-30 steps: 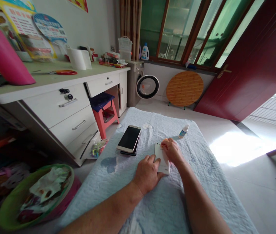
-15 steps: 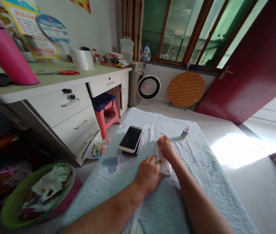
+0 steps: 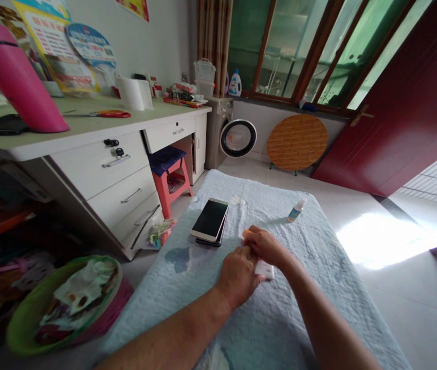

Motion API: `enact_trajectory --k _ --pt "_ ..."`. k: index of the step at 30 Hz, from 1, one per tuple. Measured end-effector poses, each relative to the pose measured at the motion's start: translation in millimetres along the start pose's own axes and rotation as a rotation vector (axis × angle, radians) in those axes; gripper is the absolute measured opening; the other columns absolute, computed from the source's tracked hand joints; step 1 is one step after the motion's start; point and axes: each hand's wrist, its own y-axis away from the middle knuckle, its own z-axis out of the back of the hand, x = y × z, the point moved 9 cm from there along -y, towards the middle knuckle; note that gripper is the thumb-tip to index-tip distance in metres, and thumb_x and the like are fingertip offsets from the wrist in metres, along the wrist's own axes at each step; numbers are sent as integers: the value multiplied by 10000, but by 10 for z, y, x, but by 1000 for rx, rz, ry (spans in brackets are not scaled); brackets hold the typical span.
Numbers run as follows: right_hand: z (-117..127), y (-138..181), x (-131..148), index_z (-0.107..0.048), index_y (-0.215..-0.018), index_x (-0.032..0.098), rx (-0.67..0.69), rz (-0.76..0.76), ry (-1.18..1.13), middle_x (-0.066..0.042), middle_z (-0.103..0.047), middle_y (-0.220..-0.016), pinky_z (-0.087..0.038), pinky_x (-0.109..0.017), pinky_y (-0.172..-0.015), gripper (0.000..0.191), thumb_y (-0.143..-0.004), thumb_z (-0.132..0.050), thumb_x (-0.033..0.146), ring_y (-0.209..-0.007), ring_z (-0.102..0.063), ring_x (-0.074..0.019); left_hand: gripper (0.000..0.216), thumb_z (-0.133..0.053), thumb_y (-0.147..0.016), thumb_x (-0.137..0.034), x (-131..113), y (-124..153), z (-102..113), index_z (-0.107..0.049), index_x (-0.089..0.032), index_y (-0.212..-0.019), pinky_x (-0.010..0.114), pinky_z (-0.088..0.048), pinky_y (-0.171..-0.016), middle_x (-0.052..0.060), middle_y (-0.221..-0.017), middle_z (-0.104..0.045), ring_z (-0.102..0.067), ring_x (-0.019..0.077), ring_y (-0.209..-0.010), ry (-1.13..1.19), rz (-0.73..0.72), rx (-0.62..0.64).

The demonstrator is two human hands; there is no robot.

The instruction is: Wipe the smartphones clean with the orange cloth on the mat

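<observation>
A white phone (image 3: 265,269) lies face down on a light blue towel (image 3: 272,318), mostly covered by both hands. My left hand (image 3: 237,275) rests on its near left side, fingers curled over the edge. My right hand (image 3: 262,244) lies across its upper part with the fingers pressed together at the top left corner; what they pinch is too small to make out. Two stacked phones (image 3: 210,221), the top one gold-edged with a dark screen, lie to the left. A small bottle (image 3: 294,210) lies on the towel to the far right.
A white desk with drawers (image 3: 114,169) stands on the left, a red stool (image 3: 168,174) under it. A green and pink basket (image 3: 68,303) full of scraps sits at the lower left. A washing machine (image 3: 234,134), a round wooden tabletop (image 3: 296,142) and a dark red door (image 3: 407,103) are beyond.
My right hand has slid from the phone's top right corner leftward and nearer, now covering most of the phone. The left hand has stayed on the phone's near edge.
</observation>
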Motion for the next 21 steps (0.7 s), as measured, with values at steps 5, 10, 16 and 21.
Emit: enact_trajectory --k 5,10,16,21 --pt "28 -63 -51 -670 -1038 191 -9 -42 -1 -34 -586 -933 -369 -198 -715 301 -830 -479 90 -771 -531 -107 524 -670 -798 -467 14 5 -5 -547 -180 -1219 391 -475 -866 109 -1161 -580 -546 284 -1011 7 3 -10" --pt "121 -196 -206 -664 -1007 171 -132 -175 131 -70 -559 -988 -372 -207 -724 260 -891 -436 128 -783 -522 -122 432 -656 -811 -478 -19 3 6 -585 -185 -1121 382 -468 -864 92 -1097 -602 -546 266 -997 -33 -11 13" --pt "145 -288 -191 -683 -1024 222 -149 -212 264 -78 -497 -1103 -375 -238 -764 279 -930 -420 216 -889 -505 -163 398 -676 -801 -463 -59 -8 28 -597 -176 -1065 392 -471 -857 87 -1168 -608 -547 268 -996 -37 -49 -29" --pt "99 -302 -176 -677 -952 189 -145 -232 343 -90 -489 -1107 -371 -247 -766 260 -921 -419 178 -933 -479 -180 391 -624 -833 -504 -59 -13 19 -604 -173 -1040 390 -473 -841 77 -1110 -627 -556 259 -972 -12 -46 -31"
